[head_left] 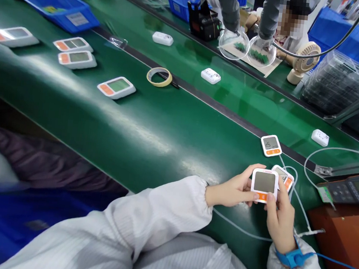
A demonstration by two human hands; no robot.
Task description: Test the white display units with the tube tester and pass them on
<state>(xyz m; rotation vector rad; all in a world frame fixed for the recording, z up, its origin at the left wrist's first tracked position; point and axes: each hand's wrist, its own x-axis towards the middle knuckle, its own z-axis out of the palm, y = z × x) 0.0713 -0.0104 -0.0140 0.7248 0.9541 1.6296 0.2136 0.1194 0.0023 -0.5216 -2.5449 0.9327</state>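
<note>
Between my two hands is a white and orange blood pressure monitor point(264, 182), its grey display facing up and blank. My left hand point(239, 188) grips its left side, thumb near the orange buttons. On the other side my right hand point(281, 211) holds it, thumb at the lower right corner; a blue strap circles that wrist. Just behind it, a second monitor point(287, 183) is partly covered by the held one. A third monitor point(271, 145) lies farther back, with dark digits on its display. Clear tubing point(301, 209) runs beside them.
Several more monitors point(117, 87) lie to the left near a blue bin point(59, 8). A tape roll point(159, 77) rests by the dark rail. White units point(210, 75) sit on the green belt behind. At right, a grey meter point(353, 189) sits above an orange-brown box point(345, 237). Co-workers sit opposite.
</note>
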